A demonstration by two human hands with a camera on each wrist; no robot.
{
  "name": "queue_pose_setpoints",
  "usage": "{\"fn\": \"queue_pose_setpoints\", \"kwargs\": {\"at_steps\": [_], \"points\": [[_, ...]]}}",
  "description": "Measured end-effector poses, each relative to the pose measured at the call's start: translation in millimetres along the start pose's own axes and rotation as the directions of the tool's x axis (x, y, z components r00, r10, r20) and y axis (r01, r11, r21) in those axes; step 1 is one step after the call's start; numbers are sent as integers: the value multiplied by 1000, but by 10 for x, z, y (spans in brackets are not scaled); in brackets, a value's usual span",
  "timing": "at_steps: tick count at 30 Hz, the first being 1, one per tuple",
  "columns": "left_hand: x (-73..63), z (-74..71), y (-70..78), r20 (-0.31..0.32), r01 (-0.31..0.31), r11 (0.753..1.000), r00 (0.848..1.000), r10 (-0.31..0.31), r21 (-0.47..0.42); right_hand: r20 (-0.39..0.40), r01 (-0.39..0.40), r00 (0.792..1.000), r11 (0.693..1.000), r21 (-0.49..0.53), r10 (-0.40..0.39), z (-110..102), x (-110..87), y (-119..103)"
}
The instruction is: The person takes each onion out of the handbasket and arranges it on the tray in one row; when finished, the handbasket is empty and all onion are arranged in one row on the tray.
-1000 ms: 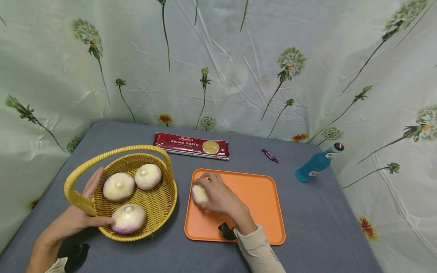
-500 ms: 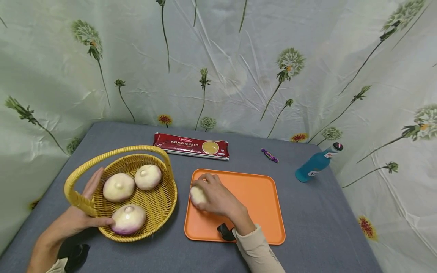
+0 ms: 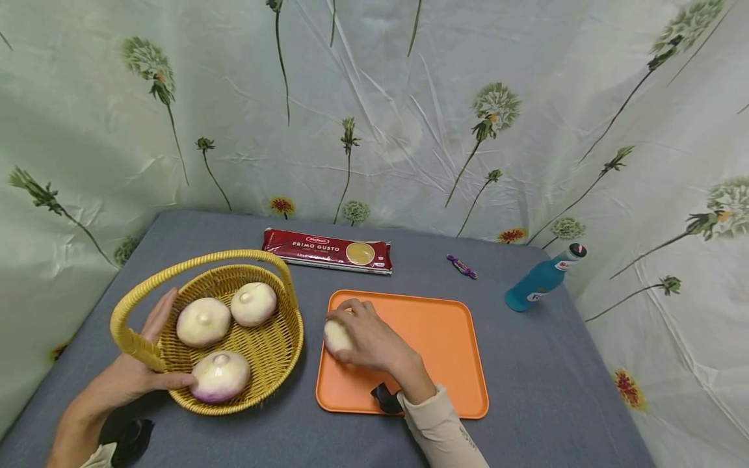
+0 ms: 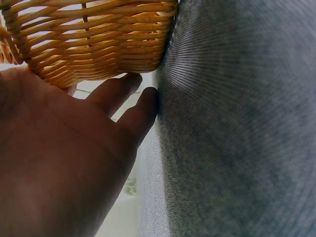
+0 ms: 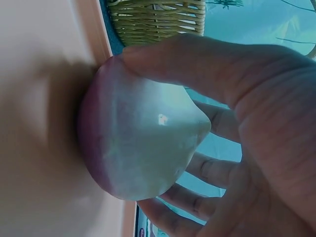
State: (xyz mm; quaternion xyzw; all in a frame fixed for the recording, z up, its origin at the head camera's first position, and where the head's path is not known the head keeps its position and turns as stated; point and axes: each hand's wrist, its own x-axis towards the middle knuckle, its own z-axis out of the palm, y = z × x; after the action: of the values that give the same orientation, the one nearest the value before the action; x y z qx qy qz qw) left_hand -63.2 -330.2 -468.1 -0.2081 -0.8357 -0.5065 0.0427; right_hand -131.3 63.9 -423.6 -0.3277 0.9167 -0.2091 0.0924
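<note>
On the left, my left hand holds the yellow wicker basket by its side, the thumb over the rim and the fingers along the outer wall. In the left wrist view, two fingertips lie low by the basket's base. Inside it are three white turnips with purple undersides: a left one, a back one and a front one beside my thumb. My right hand grips another turnip at the left side of the orange tray, thumb and fingers around it, its purple side towards the tray.
Behind the tray lies a red pasta packet. A purple wrapped candy is at the back right, with a blue bottle further right. Grey cloth covers the table, and a flowered curtain hangs behind.
My right hand has shifted slightly left on the tray with the turnip in its grip. The left hand and the basket stay where they were.
</note>
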Motion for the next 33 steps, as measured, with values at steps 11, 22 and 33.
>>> {"fn": "queue_pose_setpoints", "kwargs": {"at_steps": [11,22,33], "points": [[-7,9,3,4,14,1000,1000,-14,-5,-2,5,1000,1000,4,-5,-36,-23,-7],[-12,6,1,4,26,1000,1000,-26,2,-33,18,999,999,-42,-19,-85,-23,-22],[0,-6,-8,0,2,1000,1000,-2,19,-61,112,992,994,-17,-112,-165,-60,-167]]}}
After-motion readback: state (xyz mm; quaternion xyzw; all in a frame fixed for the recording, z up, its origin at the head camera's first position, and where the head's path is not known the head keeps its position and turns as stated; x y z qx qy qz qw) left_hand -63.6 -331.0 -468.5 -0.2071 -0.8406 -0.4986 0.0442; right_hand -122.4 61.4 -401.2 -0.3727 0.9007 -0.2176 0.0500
